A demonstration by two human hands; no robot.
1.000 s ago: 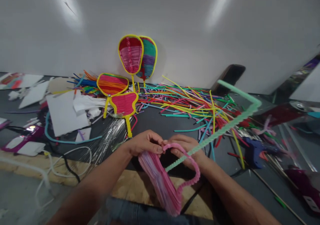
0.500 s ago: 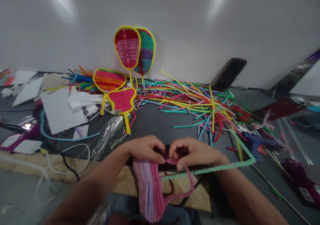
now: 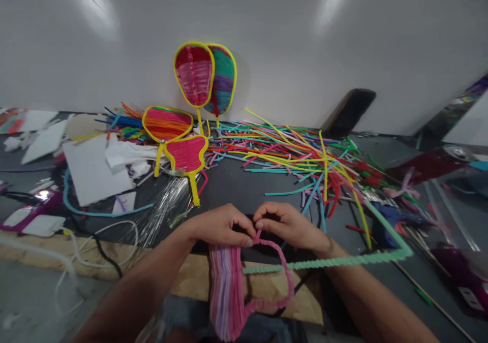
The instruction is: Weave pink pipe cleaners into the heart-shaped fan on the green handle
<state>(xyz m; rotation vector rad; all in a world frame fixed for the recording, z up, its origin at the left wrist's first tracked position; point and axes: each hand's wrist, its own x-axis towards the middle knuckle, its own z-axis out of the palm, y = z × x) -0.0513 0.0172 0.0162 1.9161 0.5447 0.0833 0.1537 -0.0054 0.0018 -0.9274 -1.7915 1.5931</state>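
My left hand (image 3: pixel 229 226) is closed over the top of a bundle of pink and lilac pipe cleaners (image 3: pixel 225 292) hanging at the table's front edge. Its thumb and forefinger pinch a pink twisted strand (image 3: pixel 288 272), which loops out to the right and back to the bundle's lower side. My right hand (image 3: pixel 285 223), fingertips pressed together, grips a short end of the pink strand beside my left fingertips. A pale green twisted pipe cleaner (image 3: pixel 343 259) runs rightward from the bundle, crosses my right forearm and bends back toward the table.
Fan shapes with yellow rims (image 3: pixel 186 155) lie and lean at centre left. Behind are loose coloured pipe cleaners (image 3: pixel 282 147) and a propped phone (image 3: pixel 351 112). White sheets (image 3: pixel 95 170), cables and a purple glue gun (image 3: pixel 49 200) are at left; tools and more clutter are at right.
My right hand has moved slightly up and left, drawing a pink end upward. The pink loop has widened, and the green strand's bend has shifted right.
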